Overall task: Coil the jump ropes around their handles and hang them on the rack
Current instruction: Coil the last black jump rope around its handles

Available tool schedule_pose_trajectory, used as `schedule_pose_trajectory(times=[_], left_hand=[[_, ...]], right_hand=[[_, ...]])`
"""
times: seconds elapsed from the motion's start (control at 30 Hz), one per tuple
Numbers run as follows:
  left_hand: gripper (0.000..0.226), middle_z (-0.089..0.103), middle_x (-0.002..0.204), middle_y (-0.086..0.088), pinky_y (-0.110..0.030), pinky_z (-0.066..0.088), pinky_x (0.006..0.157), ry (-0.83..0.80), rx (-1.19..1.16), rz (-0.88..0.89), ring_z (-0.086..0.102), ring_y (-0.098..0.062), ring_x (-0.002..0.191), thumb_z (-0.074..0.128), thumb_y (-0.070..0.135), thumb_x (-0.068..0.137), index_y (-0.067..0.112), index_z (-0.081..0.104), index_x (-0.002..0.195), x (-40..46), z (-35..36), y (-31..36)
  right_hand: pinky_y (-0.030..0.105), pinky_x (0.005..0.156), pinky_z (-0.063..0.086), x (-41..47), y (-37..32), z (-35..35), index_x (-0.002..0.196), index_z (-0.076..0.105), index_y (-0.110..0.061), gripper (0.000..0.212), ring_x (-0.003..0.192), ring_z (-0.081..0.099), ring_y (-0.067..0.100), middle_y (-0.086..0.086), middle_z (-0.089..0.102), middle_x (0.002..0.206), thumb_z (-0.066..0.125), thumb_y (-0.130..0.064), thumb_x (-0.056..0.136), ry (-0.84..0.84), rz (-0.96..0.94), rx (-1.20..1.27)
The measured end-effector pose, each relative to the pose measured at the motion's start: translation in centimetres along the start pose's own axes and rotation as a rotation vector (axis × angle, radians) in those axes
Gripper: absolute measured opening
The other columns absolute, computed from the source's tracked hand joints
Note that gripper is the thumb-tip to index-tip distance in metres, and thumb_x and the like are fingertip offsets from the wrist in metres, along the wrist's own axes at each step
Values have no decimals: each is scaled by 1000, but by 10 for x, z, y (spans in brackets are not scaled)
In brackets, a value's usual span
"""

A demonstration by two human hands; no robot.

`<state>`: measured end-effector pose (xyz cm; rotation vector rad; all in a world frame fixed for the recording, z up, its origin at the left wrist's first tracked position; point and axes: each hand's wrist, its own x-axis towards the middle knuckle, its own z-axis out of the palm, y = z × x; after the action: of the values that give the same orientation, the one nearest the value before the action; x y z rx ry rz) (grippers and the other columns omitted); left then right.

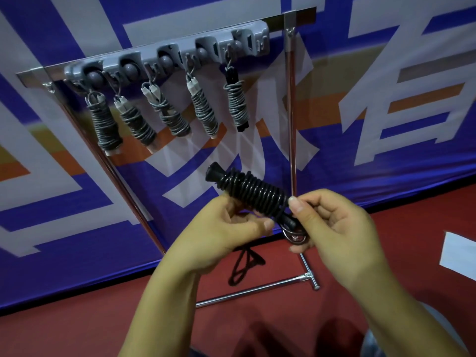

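You are holding a black jump rope (251, 193) in front of you, below the rack (167, 56). The rope is wound tight around its handles in a neat coil. The bundle is lying on a slant. Its long side is running from the upper left down to the lower right. The flared handle end is pointing up and to the left, toward the rack. The other end is pointing down and to the right, toward your right hand.

Your left hand (226, 228) is gripping the lower part of the bundle, with its fingers curled around it and the thumb sticking out to the right. Your right hand (332, 222) is pinching the lower right end, with its fingers bent in tight. A small metal ring (295, 235) is hanging just under that end, touching your right fingers. A loose bit of black rope (244, 266) is dangling below your hands.

Five wound jump ropes (167, 113) are hanging in a row from the grey rack, all pointing mostly downward. Four are wound in grey rope with white handle tips. The one on the right has black handles. The rack is sitting on a shiny metal stand (292, 130). Behind it is a blue banner (386, 86) with big white shapes. The floor (77, 325) is red.
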<state>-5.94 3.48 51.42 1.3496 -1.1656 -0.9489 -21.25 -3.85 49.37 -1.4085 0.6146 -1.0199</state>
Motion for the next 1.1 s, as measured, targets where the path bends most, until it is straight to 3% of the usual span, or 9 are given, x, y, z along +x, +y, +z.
schedule_pose_trajectory(times=[0.1, 0.2, 0.4, 0.53, 0.67, 0.77, 0.83, 1.0, 1.1], left_hand=[[17, 61, 77, 3, -17, 48, 65, 14, 22, 25, 56, -7, 66, 66, 8, 72, 15, 70, 86, -1, -1, -1], [26, 65, 85, 4, -19, 44, 58, -29, -72, 98, 50, -7, 60, 70, 7, 73, 28, 73, 89, -2, -2, -7], [37, 69, 95, 5, -15, 44, 57, 4, -187, 264, 51, -3, 60, 66, 12, 73, 5, 57, 108, 0, 7, -13], [57, 65, 123, -8, -17, 47, 59, -24, -292, 309, 58, -6, 60, 77, 19, 74, 5, 50, 121, 4, 15, -13], [64, 67, 115, -12, -18, 50, 60, -45, -322, 299, 61, -5, 58, 76, 25, 74, 4, 46, 126, 2, 16, -8], [60, 69, 112, -13, -21, 50, 59, 19, -269, 278, 59, -7, 57, 79, 20, 71, 5, 50, 122, 0, 15, -8], [47, 70, 109, -12, -24, 51, 58, 76, -271, 261, 58, -8, 56, 72, 14, 72, 8, 55, 115, -1, 16, -9], [36, 70, 107, -14, -43, 55, 76, 184, -350, 197, 66, -24, 80, 71, 17, 69, 14, 62, 103, 1, 14, -8], [32, 71, 102, -13, -39, 58, 76, 186, -390, 172, 67, -27, 91, 70, 6, 72, 11, 59, 102, -1, 16, -6]], right_hand=[[29, 44, 53, 0, -3, 0, 72, 66, -17, 25, 49, 62, 15, 2, 66, 63, 63, -41, 66, -7, 18, 2], [23, 41, 48, 1, -8, 0, 69, 66, -14, 21, 48, 59, 13, 3, 63, 59, 64, -35, 67, -44, 118, 132], [12, 34, 38, 6, -16, -2, 85, 68, 1, 31, 43, 52, 6, 4, 58, 57, 61, -26, 72, -185, 404, 426], [10, 28, 35, 13, -12, 0, 69, 74, -4, 18, 34, 48, 6, 10, 55, 54, 80, -18, 59, -265, 773, 803], [17, 24, 36, 15, -3, 2, 80, 63, 7, 58, 33, 49, 13, 15, 51, 56, 92, 9, 30, -338, 927, 1071], [14, 30, 39, 11, -2, 6, 83, 65, 0, 24, 38, 50, 9, 12, 55, 58, 78, -14, 70, -263, 787, 770], [18, 42, 46, 5, -1, 12, 96, 64, -6, 30, 50, 58, 11, 11, 64, 66, 56, -34, 86, -225, 520, 481], [32, 77, 56, -6, 9, 18, 97, 59, -42, 23, 99, 67, 7, -9, 73, 95, 66, -52, 78, -246, 23, 20], [33, 86, 53, -6, 12, 15, 97, 59, -44, 30, 100, 67, 9, -10, 72, 98, 66, -52, 70, -180, -102, -57]])
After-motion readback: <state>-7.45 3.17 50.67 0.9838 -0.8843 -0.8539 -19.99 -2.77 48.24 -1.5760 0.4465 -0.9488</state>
